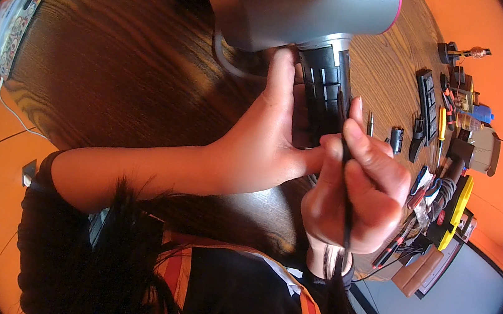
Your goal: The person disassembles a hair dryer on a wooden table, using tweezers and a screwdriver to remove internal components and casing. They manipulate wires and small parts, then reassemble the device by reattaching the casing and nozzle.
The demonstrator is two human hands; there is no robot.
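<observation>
A grey hair dryer [301,6] with a pink rim is at the top of the view, its handle [322,90] pointing toward me. Black ribbed parts with slots show along the handle. My left hand [272,137] is wrapped round the handle from the left, thumb up near the body. At the handle's lower right, my right hand [360,189] is closed in a pinch, thumb and forefinger close together. A thin dark strip runs past these fingertips and down over the hand. Whether it is held, or is hair hanging in front, I cannot make out.
On the wooden table [120,53], a black cylinder [397,139], a yellow-handled screwdriver [441,127] and a black slotted tray [427,97] lie to the right. Beyond them are several tools and a yellow-edged black case [457,213]. A grey cord [219,52] curves behind the dryer.
</observation>
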